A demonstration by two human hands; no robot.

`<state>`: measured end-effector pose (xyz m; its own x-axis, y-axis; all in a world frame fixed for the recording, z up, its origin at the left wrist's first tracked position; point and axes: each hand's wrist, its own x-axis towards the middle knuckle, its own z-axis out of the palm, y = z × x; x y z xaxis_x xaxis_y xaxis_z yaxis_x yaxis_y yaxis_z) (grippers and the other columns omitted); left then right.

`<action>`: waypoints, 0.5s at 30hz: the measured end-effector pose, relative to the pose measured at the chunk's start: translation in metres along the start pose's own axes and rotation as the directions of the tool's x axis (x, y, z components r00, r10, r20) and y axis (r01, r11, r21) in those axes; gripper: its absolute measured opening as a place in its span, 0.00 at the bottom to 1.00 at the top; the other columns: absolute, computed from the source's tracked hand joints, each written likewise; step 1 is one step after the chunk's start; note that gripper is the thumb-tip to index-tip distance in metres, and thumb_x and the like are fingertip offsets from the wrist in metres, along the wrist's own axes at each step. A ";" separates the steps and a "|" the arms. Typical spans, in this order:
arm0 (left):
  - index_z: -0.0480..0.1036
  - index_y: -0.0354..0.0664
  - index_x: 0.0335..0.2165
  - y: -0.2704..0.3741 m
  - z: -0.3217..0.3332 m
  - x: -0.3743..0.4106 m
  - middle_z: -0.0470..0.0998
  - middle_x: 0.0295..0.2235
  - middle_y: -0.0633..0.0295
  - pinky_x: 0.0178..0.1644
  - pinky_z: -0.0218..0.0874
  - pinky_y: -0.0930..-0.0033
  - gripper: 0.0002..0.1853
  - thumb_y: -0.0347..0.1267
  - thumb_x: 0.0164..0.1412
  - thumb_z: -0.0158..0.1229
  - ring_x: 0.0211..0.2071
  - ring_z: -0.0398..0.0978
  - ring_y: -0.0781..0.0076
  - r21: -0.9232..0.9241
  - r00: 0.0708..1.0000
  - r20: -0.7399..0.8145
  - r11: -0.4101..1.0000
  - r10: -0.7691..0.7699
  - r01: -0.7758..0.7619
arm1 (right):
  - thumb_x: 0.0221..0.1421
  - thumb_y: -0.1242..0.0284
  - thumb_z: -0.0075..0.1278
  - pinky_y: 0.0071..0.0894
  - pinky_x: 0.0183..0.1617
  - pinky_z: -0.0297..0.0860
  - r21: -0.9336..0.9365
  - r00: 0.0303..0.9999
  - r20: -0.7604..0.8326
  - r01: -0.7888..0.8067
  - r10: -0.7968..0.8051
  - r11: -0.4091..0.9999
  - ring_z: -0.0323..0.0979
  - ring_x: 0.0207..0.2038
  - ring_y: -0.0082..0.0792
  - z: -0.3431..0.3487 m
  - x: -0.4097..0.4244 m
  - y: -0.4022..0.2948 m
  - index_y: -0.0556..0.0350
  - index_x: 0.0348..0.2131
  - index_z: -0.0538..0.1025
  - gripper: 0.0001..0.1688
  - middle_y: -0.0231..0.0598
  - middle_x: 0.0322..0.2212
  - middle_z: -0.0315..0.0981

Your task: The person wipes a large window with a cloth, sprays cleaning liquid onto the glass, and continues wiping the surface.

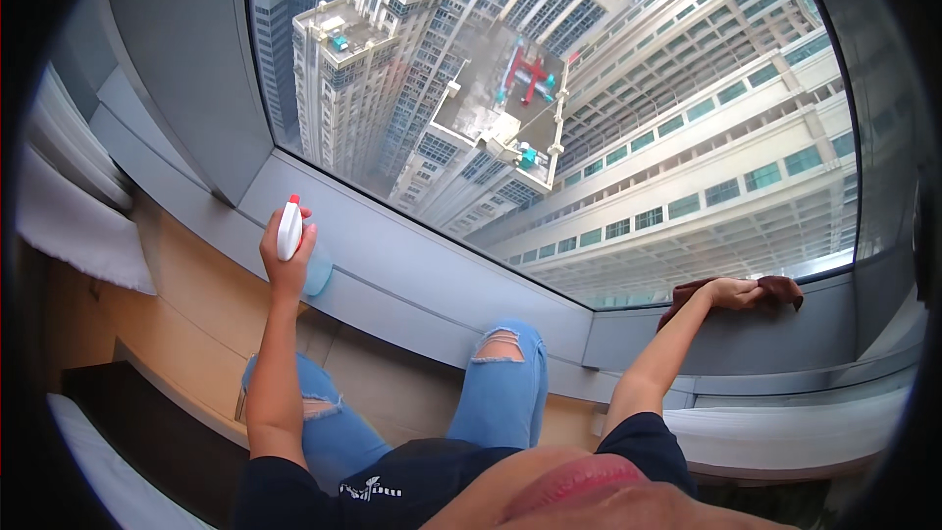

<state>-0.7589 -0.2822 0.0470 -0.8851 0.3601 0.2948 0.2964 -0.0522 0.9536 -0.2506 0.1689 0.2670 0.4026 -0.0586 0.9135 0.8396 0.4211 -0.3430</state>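
Observation:
My left hand (283, 250) is wrapped around the neck of a spray bottle (291, 230) with a white trigger head and a red nozzle. Part of its pale blue body (319, 272) shows beside my wrist; the rest is behind my hand. On the right, my right hand (732, 293) holds a brown cloth (781, 292) at the lower edge of the window frame. Folds of the cloth hang out on both sides of that hand. Above both hands spans a large window pane (544, 235), with high-rise buildings beyond the glass.
A grey window sill (412, 243) runs below the glass. White curtains hang at the left (88, 228) and right (780, 430). My knees in ripped jeans (500, 397) are close to the sill. Dark furniture with a white cover (118, 456) stands at lower left.

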 end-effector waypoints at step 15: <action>0.74 0.37 0.37 -0.003 0.010 0.000 0.77 0.33 0.65 0.34 0.65 0.75 0.11 0.23 0.52 0.61 0.30 0.72 0.77 -0.049 0.998 -0.056 0.999 -0.025 0.023 | 0.52 0.74 0.39 0.64 0.71 0.40 0.698 0.650 -0.137 0.599 -0.747 0.393 0.41 0.68 0.63 0.029 -0.217 -0.714 0.86 0.54 0.63 0.34 0.71 0.61 0.52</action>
<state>-0.7562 -0.2724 0.0439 -0.9112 0.3083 0.2734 0.2584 -0.0895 0.9619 -0.9477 -0.0928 0.3201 -0.3157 -0.4767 0.8204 0.3169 0.7620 0.5647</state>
